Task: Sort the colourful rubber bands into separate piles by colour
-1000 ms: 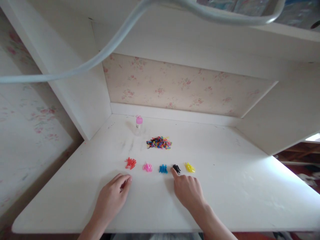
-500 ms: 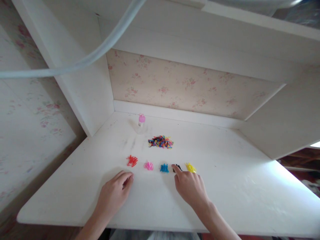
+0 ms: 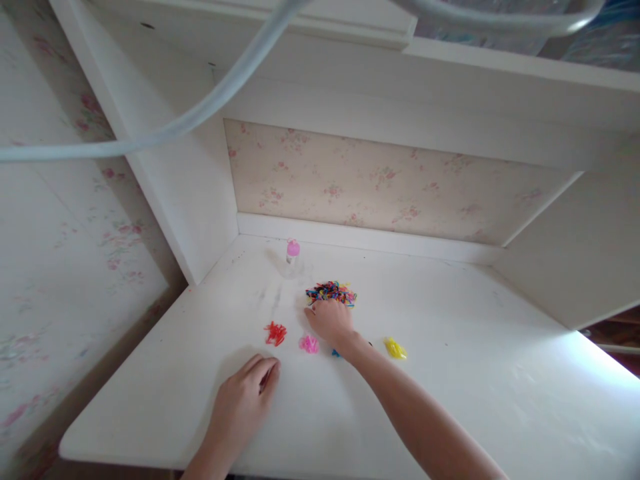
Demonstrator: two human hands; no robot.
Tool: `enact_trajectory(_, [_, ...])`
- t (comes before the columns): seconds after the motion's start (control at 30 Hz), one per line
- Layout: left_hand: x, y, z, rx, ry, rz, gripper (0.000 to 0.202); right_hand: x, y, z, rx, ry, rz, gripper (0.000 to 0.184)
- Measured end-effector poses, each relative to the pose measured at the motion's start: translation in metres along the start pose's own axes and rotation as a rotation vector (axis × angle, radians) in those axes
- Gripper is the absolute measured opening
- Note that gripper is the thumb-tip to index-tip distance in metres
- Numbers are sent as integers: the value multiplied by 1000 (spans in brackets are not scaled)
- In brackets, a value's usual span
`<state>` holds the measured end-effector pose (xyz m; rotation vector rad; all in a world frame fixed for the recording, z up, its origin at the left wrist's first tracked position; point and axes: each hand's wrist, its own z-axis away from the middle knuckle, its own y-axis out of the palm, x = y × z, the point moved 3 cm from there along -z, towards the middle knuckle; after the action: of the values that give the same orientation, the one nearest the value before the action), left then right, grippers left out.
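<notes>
My right hand (image 3: 331, 320) reaches over the near edge of a mixed pile of small, many-coloured rubber bands (image 3: 333, 292). Its thumb points left and its fingertips are hidden at the pile. Curled on the table, my left hand (image 3: 245, 393) has its thumb and fingers closed, with nothing visible in them. Just beyond it lies a small heap of red bands (image 3: 275, 333). In the same row come pink bands (image 3: 309, 343), blue bands (image 3: 336, 353) partly covered by my right wrist, and yellow bands (image 3: 395, 348). My right forearm hides nearly all of the black bands.
A small clear bottle with a pink cap (image 3: 293, 249) stands behind the mixed pile. The white table (image 3: 475, 400) is bounded by a side panel (image 3: 185, 173) on the left and a back wall. A pale, blurred cable (image 3: 215, 100) crosses the upper left, close to the camera.
My right hand has moved from the black heap forward and left to the mixed pile. The left hand keeps its pose. The camera view has shifted slightly.
</notes>
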<state>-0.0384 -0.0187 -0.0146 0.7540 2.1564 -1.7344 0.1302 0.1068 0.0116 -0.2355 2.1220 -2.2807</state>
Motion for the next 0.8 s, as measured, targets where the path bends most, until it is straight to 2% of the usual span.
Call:
enact_trajectory(0.17, [2, 0, 0, -10, 1, 30, 26, 11, 4, -14, -36, 13, -1, 35])
enact_trajectory(0.33, [4, 1, 1, 35, -28, 42, 26, 10, 3, -17, -50, 31, 9, 33])
enact_trajectory(0.5, [3, 1, 1, 15, -20, 38, 26, 11, 0, -19, -56, 40, 23, 37])
enact_trajectory(0.8, [1, -1, 0, 29, -16, 0, 26, 9, -3, -21, -66, 47, 26, 31])
